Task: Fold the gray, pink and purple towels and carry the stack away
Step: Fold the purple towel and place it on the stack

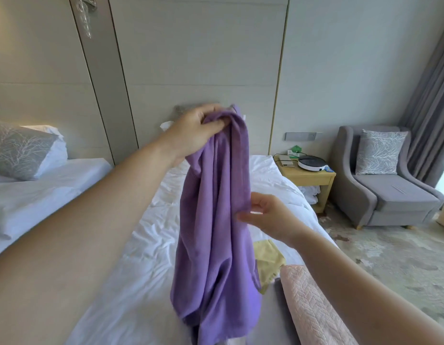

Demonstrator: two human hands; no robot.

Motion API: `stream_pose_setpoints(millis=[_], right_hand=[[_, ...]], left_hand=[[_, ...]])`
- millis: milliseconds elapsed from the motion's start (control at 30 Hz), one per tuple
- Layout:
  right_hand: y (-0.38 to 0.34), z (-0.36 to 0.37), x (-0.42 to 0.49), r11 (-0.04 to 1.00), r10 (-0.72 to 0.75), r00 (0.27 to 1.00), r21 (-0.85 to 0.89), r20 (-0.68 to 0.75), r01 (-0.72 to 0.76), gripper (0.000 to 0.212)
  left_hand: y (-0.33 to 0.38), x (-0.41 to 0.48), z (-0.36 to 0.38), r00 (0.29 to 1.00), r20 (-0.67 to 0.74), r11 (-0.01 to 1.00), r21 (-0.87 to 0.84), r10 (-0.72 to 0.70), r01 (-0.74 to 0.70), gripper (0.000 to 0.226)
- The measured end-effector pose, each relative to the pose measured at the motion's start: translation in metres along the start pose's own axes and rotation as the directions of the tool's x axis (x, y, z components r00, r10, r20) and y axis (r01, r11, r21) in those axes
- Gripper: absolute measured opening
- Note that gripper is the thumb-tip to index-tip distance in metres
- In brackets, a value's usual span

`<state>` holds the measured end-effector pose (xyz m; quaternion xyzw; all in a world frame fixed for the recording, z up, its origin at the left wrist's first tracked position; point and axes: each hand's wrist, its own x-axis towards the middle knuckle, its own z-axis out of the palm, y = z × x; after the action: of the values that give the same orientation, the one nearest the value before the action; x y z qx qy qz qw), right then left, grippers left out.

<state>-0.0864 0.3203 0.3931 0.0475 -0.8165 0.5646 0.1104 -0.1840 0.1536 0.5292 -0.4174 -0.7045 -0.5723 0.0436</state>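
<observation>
Purple towel (213, 220) hangs bunched above the bed (131, 245), its lower end trailing near the pink towel (313, 310). Left hand (196, 133) grip: clenched on the gathered top. Right hand (268, 215) at the right hem, mid-height; thumb and forefinger bracket the edge, closure unclear. Judgement: light, limp, non-slip cloth; take two adjacent corners along one hem to spread it flat.

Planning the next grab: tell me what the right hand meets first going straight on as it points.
The purple towel: the right hand points at its hanging edge, apparently very close, though depth is unclear.
</observation>
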Motion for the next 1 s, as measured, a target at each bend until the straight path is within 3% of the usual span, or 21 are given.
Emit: stream_pose_setpoints(millis=[67, 133, 200, 267, 367, 433, 567, 667, 733, 833, 933, 1000], right_hand=[[0.009, 0.003, -0.002, 0.993, -0.007, 0.999, -0.118, 0.034, 0.011, 0.016], [0.016, 0.005, -0.003, 0.992, 0.012, 0.999, -0.129, 0.05, -0.005, 0.011], [0.019, 0.003, -0.002, 0.993, 0.042, 0.999, -0.106, 0.002, -0.042, 0.024], [0.014, -0.005, 0.002, 0.998, 0.052, 0.994, -0.021, -0.098, -0.054, 0.029], [-0.013, -0.02, 0.01, 0.976, 0.076, 0.98, 0.213, -0.184, -0.036, 0.032], [-0.031, -0.026, 0.016, 0.954, 0.07, 0.992, 0.298, -0.108, -0.035, 0.033], [-0.06, -0.016, 0.023, 0.994, 0.036, 0.984, 0.093, 0.172, -0.053, 0.024], [-0.073, -0.009, 0.025, 0.998, 0.039, 0.957, 0.039, 0.288, -0.052, 0.019], [-0.075, -0.013, 0.024, 0.998, 0.027, 0.957, 0.04, 0.287, -0.041, 0.018], [-0.065, -0.025, 0.018, 0.999, 0.035, 0.961, -0.003, 0.274, -0.035, 0.029], [-0.049, -0.034, 0.007, 0.995, 0.09, 0.954, -0.074, 0.286, -0.071, 0.04], [-0.038, -0.038, 0.001, 0.977, 0.159, 0.941, -0.188, 0.299, -0.105, 0.04]], left_hand=[[0.009, 0.002, -0.014, 0.996, -0.088, 0.999, -0.029, 0.014, -0.016, 0.025], [0.012, 0.002, -0.029, 0.985, -0.17, 0.997, -0.072, 0.001, -0.013, 0.023], [0.007, 0.0, -0.045, 0.965, -0.259, 0.997, -0.074, -0.042, 0.023, 0.016], [-0.004, -0.005, -0.064, 0.914, -0.393, 0.995, -0.017, -0.098, 0.099, 0.008], [-0.032, -0.023, -0.086, 0.832, -0.495, 0.92, 0.148, -0.249, 0.363, 0.006], [-0.054, -0.04, -0.083, 0.85, -0.385, 0.836, 0.271, -0.36, 0.477, 0.036], [-0.066, -0.069, -0.031, 0.905, 0.05, 0.881, 0.259, -0.422, 0.396, 0.075], [-0.067, -0.072, 0.004, 0.862, 0.371, 0.938, 0.127, -0.347, 0.323, 0.056], [-0.067, -0.071, 0.014, 0.804, 0.496, 0.935, 0.045, -0.328, 0.353, 0.038], [-0.064, -0.066, 0.019, 0.81, 0.51, 0.917, -0.094, -0.291, 0.388, 0.035], [-0.057, -0.055, 0.016, 0.891, 0.321, 0.921, -0.112, -0.321, 0.373, 0.047], [-0.052, -0.045, 0.009, 0.929, 0.234, 0.944, -0.097, -0.287, 0.316, 0.026]])
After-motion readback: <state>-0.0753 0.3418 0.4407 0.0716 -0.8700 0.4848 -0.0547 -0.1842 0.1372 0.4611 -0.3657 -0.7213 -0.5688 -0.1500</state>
